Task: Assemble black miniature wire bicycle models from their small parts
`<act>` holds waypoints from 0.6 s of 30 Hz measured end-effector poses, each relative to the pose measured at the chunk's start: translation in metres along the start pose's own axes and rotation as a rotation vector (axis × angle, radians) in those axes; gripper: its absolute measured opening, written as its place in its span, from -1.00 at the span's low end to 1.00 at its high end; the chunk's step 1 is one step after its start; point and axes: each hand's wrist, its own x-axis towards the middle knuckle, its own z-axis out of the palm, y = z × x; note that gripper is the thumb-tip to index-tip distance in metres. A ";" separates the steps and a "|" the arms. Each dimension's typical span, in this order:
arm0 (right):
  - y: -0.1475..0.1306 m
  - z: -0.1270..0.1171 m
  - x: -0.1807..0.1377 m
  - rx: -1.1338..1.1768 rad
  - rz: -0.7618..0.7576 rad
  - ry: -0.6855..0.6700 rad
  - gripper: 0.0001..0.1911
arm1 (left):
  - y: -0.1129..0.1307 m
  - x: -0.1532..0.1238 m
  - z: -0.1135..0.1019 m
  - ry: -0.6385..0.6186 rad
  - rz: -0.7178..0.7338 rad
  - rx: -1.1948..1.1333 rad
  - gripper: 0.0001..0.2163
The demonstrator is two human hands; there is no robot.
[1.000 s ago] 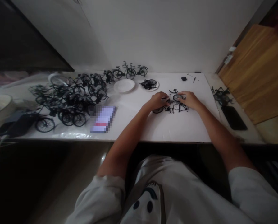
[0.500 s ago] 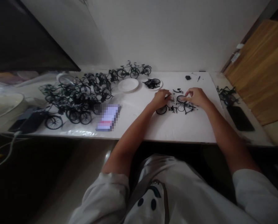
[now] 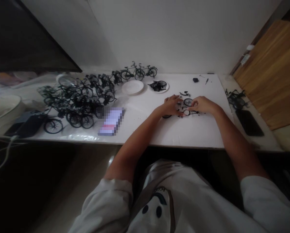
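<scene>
Right of the piled bicycles (image 3: 79, 103), now spread farther across the dark parts (image 3: 194, 112) on the desk (image 3: 193, 131) with the left hand (image 3: 173, 106) — cannot tell whether gripping any. Closed in opposite with the right hand (image 3: 202, 104), bunched beside the loose wheel (image 3: 188, 102) — grasp likewise unclear. Probably working two-handed at one spot now, among pieces lying separate.

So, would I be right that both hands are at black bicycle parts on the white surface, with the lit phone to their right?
Not quite: in the head view, the lit phone lies to the left of the left hand and right hand, which are indeed at black bicycle parts on the white surface.
</scene>
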 end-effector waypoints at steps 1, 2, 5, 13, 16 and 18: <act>-0.001 0.000 -0.001 0.013 0.003 0.003 -0.47 | -0.001 0.000 -0.001 -0.010 0.003 -0.005 -0.02; -0.002 0.000 -0.001 0.026 0.000 0.010 -0.46 | -0.002 0.000 -0.002 -0.020 0.005 -0.007 -0.02; -0.003 0.000 -0.002 0.052 -0.023 0.036 -0.40 | -0.004 0.001 -0.003 -0.034 -0.006 0.004 -0.07; 0.000 0.003 0.000 0.089 -0.075 0.057 -0.43 | 0.007 -0.004 -0.006 0.065 0.055 -0.009 -0.08; 0.000 0.004 0.000 0.102 -0.077 0.058 -0.43 | 0.017 -0.006 -0.009 0.186 0.157 -0.012 -0.23; -0.001 0.004 0.000 0.104 -0.077 0.042 -0.43 | 0.023 -0.005 -0.009 0.250 0.205 -0.025 -0.51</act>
